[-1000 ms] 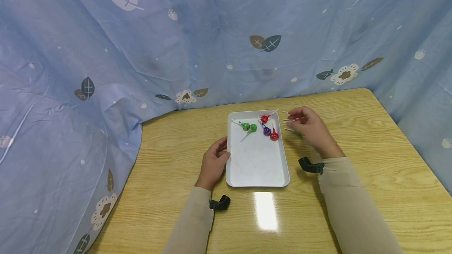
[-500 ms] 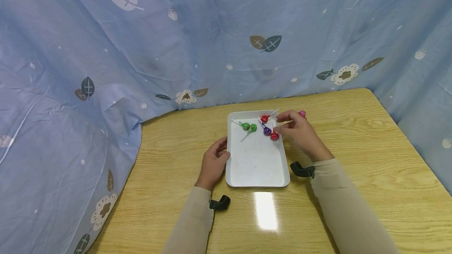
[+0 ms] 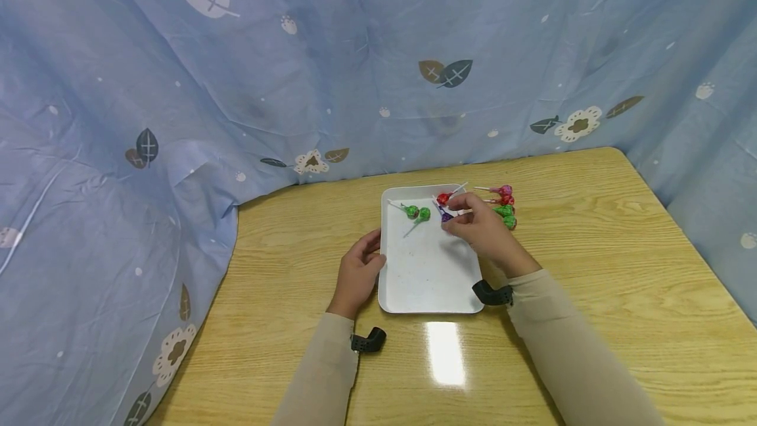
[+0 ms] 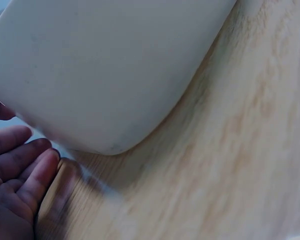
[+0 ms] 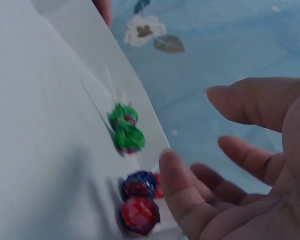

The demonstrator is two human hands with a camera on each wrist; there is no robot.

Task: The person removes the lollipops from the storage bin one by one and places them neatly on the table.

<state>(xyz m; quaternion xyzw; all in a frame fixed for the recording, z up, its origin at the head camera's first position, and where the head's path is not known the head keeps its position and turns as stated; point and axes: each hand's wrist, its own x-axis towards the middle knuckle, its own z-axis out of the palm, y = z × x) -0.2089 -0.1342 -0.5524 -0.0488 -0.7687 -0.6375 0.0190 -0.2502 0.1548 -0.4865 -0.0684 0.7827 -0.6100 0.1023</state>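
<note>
A white tray (image 3: 430,281) lies on the table with wrapped lollipops near its far end. My left hand (image 3: 357,275) holds the tray's left side, thumb at the rim; its other fingers (image 4: 40,175) bend beside the edge in the left wrist view. My right hand (image 3: 487,232) hovers over the tray's right side, thumb and fingers apart with nothing between them. Closest to its fingertips is a purple lollipop (image 3: 446,217); a red lollipop (image 5: 140,215) beside it is hidden by the hand in the head view. Another red lollipop (image 3: 443,199) leans on the far rim. Two green lollipops (image 3: 424,213) lie further left.
Right of the tray, lollipops lie in a row on the wooden table (image 3: 597,268): a pink lollipop (image 3: 505,190), a red lollipop (image 3: 507,200) and green lollipops (image 3: 508,221). A blue patterned curtain (image 3: 355,84) hangs behind the table and along its sides.
My right hand has let go of a lollipop in the row right of the tray and moved left over the tray. My left hand and the tray stay put.
</note>
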